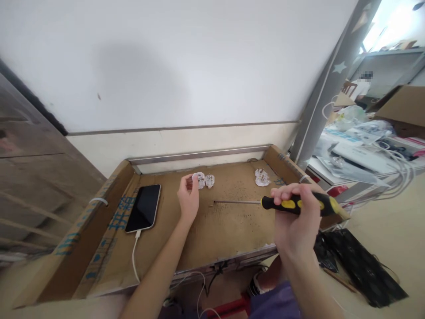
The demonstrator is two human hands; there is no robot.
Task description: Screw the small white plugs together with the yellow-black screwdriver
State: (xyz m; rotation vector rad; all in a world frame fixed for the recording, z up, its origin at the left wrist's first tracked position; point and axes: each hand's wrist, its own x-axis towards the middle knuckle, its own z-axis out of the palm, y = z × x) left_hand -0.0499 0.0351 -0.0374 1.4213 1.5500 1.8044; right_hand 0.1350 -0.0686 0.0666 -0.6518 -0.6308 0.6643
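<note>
My left hand [188, 199] pinches a clear plastic plug [200, 179] with metal parts showing inside, just above or on the cardboard. Close beside it on the right lies a smaller clear plug piece [210, 180]. My right hand [295, 212] is wrapped around the black and yellow handle of a long screwdriver [272, 204]. Its shaft points left, almost level, and its tip is beside a tiny brass-coloured piece [210, 205], perhaps a screw. Farther right, two more clear plug pieces [261, 177] lie together near the tray's right wall.
The cardboard tray [232, 226] has raised side walls. A phone [144, 208] on a white charging cable [133, 257] lies at its left. White shelving [335, 177] with cables and bags stands at right. A black flat object [361, 266] lies on the floor. A distant person sits upper right.
</note>
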